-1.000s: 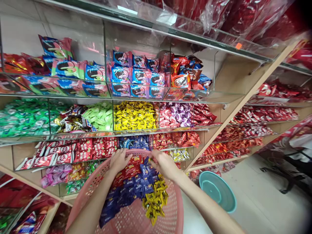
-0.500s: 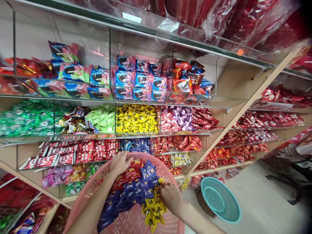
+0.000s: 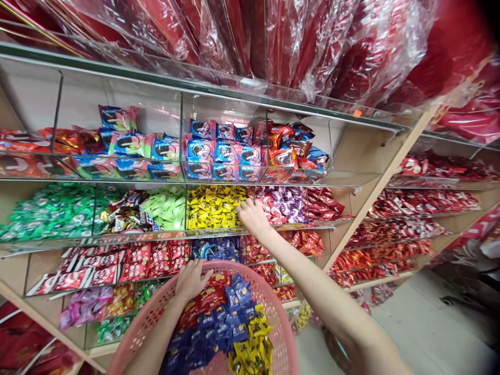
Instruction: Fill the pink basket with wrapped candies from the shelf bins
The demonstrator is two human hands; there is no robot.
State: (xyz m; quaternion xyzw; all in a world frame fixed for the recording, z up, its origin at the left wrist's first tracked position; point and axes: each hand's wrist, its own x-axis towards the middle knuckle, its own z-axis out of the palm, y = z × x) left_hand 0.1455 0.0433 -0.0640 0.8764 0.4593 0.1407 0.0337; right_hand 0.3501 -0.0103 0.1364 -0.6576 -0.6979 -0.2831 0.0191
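My left hand (image 3: 193,281) grips the far rim of a pink plastic basket (image 3: 287,323), its fingers over the edge and its thumb inside. In the basket lie blue-wrapped candies (image 3: 216,323), red-wrapped candies (image 3: 203,297) and a heap of yellow-wrapped candies (image 3: 253,344) at the right. My right hand (image 3: 253,216) reaches up to the middle shelf. Its curled fingers are at the right side of a bin of yellow candies (image 3: 214,205), close to the divider; whatever may be inside them is hidden.
Clear dividers split the shelves into bins. Green candies (image 3: 58,208) fill the left, purple and white candies (image 3: 287,200) the right. Packaged cookies (image 3: 199,151) stand above; red packets (image 3: 136,260) lie below. A slanted wooden panel (image 3: 378,182) borders the right. Plastic-wrapped red goods (image 3: 312,47) overhang.
My right hand has left the yellow candies in the basket and moved up to the shelf bin. My left hand stays on the rim. The view has tilted upward.
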